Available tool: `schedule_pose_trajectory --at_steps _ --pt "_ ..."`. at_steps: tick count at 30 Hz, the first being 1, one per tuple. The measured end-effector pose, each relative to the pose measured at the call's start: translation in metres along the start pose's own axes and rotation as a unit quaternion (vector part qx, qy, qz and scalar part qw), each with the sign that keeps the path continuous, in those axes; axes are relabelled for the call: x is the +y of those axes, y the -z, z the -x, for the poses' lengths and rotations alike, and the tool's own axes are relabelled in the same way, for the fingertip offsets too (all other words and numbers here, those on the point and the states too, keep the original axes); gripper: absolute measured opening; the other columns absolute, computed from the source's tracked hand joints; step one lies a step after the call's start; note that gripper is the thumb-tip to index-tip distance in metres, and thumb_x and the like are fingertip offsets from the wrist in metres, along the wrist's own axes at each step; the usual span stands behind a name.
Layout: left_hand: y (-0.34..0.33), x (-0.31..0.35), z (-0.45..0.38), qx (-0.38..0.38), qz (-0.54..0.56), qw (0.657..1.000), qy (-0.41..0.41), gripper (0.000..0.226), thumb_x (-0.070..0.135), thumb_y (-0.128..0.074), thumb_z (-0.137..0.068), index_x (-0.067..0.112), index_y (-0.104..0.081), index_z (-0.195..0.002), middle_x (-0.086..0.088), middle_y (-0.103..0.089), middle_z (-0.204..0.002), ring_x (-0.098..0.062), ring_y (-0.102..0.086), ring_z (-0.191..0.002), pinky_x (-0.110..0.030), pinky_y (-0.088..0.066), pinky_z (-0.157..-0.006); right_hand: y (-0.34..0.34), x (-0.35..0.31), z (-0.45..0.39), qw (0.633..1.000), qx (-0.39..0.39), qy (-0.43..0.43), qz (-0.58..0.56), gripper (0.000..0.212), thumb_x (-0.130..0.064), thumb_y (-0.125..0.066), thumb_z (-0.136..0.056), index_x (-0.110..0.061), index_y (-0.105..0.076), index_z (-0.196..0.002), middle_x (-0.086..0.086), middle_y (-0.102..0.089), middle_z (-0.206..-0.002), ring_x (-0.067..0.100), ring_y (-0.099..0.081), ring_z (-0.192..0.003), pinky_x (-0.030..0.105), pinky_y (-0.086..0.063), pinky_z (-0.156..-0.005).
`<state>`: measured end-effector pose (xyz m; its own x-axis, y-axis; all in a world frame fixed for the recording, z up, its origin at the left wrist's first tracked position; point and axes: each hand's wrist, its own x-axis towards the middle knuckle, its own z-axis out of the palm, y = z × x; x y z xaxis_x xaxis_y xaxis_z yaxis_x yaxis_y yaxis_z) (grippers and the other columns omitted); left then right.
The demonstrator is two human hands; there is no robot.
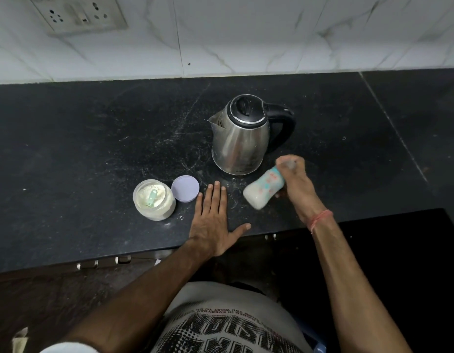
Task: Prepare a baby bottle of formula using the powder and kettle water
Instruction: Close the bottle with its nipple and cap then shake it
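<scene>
1. Black stone counter (93, 138): steel kettle (242, 138) at 12 o'clock.
2. Right hand (296, 183) grasps the baby bottle (263, 190), tilted and blurred, at 4 o'clock of the kettle.
3. Left hand (213, 222) lies flat, fingers straight, holding nothing.
4. Open powder jar (154, 200) with scoop, lilac lid (185, 188) touching, at 9 o'clock of the left hand.

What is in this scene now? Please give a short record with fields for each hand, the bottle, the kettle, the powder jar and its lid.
left hand: open, flat on the black counter
right hand: grips the bottle at its top end
bottle: tilted, blurred, milky liquid inside
kettle: upright on the counter, lid closed, spout to the left
powder jar: open, green scoop lying in the powder
jar lid: lilac, on the counter beside the jar
</scene>
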<state>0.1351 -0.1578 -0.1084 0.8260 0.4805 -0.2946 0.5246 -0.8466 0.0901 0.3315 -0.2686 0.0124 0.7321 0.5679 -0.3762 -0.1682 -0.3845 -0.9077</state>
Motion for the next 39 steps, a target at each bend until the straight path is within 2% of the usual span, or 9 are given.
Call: schedule_pose_trajectory --at_steps 7,11,15,19,22,26,30,33,39 --pt "0.002 0.001 0.001 0.000 0.007 1.000 0.004 0.129 0.099 0.003 -0.089 0.005 0.018 -0.176 -0.017 0.028 -0.184 -0.033 0.022 -0.173 -0.056 0.005 -0.140 0.000 0.014 0.007 0.997 0.071 -0.006 -0.032 0.018 -0.035 -0.055 -0.113 -0.032 -0.053 -0.131 0.001 -0.065 -0.118 0.013 -0.069 -0.094 0.029 -0.058 -0.062" --pt "0.004 0.000 0.002 -0.012 0.000 1.000 -0.006 0.129 0.093 0.003 -0.085 0.004 0.016 -0.177 -0.019 0.028 -0.184 -0.034 0.020 -0.173 -0.057 0.005 -0.140 0.003 0.019 0.015 0.985 -0.163 -0.008 0.051 0.022 -0.035 -0.067 -0.108 -0.029 -0.063 -0.128 0.013 -0.071 -0.117 0.016 -0.071 -0.091 0.029 -0.056 -0.060" --pt "0.004 0.000 0.000 -0.011 -0.001 1.000 0.000 0.130 0.100 0.005 -0.089 0.004 0.020 -0.176 -0.018 0.029 -0.184 -0.033 0.023 -0.173 -0.056 0.006 -0.140 0.009 0.007 0.010 0.998 -0.064 0.011 0.013 0.029 -0.042 -0.065 -0.108 -0.030 -0.057 -0.132 0.008 -0.066 -0.116 0.020 -0.068 -0.096 0.028 -0.053 -0.056" --pt "0.007 0.000 0.002 -0.020 -0.001 1.000 -0.003 0.140 0.099 0.031 -0.073 0.004 0.020 -0.175 -0.018 0.031 -0.183 -0.033 0.024 -0.172 -0.057 0.007 -0.139 0.018 0.003 0.008 0.981 -0.189 0.016 0.045 0.029 -0.042 -0.067 -0.107 -0.028 -0.061 -0.132 0.019 -0.072 -0.117 0.020 -0.069 -0.088 0.027 -0.051 -0.055" --pt "0.005 -0.001 0.001 -0.014 0.006 1.000 0.003 0.133 0.101 0.016 -0.084 0.004 0.019 -0.176 -0.018 0.029 -0.184 -0.033 0.024 -0.172 -0.056 0.007 -0.139 0.015 -0.001 0.008 0.996 -0.084 0.015 -0.009 0.036 -0.054 -0.066 -0.096 -0.035 -0.063 -0.126 0.019 -0.067 -0.117 0.021 -0.066 -0.086 0.028 -0.047 -0.051" --pt "0.006 0.000 0.001 -0.021 -0.002 1.000 -0.003 0.141 0.099 0.032 -0.073 0.004 0.020 -0.175 -0.018 0.031 -0.183 -0.033 0.025 -0.172 -0.057 0.007 -0.140 0.015 0.005 0.013 0.979 -0.203 0.000 0.000 0.027 -0.042 -0.065 -0.106 -0.031 -0.065 -0.130 0.017 -0.074 -0.117 0.021 -0.071 -0.090 0.028 -0.049 -0.054" --pt "0.004 -0.001 0.000 -0.017 0.002 1.000 0.000 0.131 0.100 0.005 -0.088 0.004 0.017 -0.177 -0.018 0.027 -0.184 -0.033 0.022 -0.173 -0.057 0.007 -0.139 0.000 0.010 0.017 0.999 -0.019 0.005 -0.026 0.018 -0.036 -0.059 -0.112 -0.028 -0.059 -0.128 0.011 -0.066 -0.113 0.012 -0.068 -0.080 0.026 -0.049 -0.050" --pt "0.005 -0.002 -0.001 -0.027 -0.019 0.999 -0.013 0.132 0.094 0.005 -0.081 0.002 0.019 -0.175 -0.021 0.029 -0.183 -0.036 0.023 -0.172 -0.057 0.009 -0.139 -0.006 0.020 0.021 0.986 -0.160 0.009 0.045 0.019 -0.039 -0.062 -0.110 -0.033 -0.063 -0.128 0.013 -0.071 -0.116 0.014 -0.072 -0.085 0.028 -0.052 -0.053" --pt "0.004 -0.002 0.001 -0.020 -0.002 1.000 -0.007 0.131 0.094 0.005 -0.083 0.003 0.016 -0.176 -0.020 0.026 -0.184 -0.035 0.020 -0.173 -0.056 0.008 -0.139 -0.008 0.023 0.025 0.993 -0.113 -0.010 0.024 0.015 -0.040 -0.062 -0.110 -0.035 -0.064 -0.124 0.012 -0.067 -0.111 0.013 -0.067 -0.079 0.026 -0.049 -0.050"
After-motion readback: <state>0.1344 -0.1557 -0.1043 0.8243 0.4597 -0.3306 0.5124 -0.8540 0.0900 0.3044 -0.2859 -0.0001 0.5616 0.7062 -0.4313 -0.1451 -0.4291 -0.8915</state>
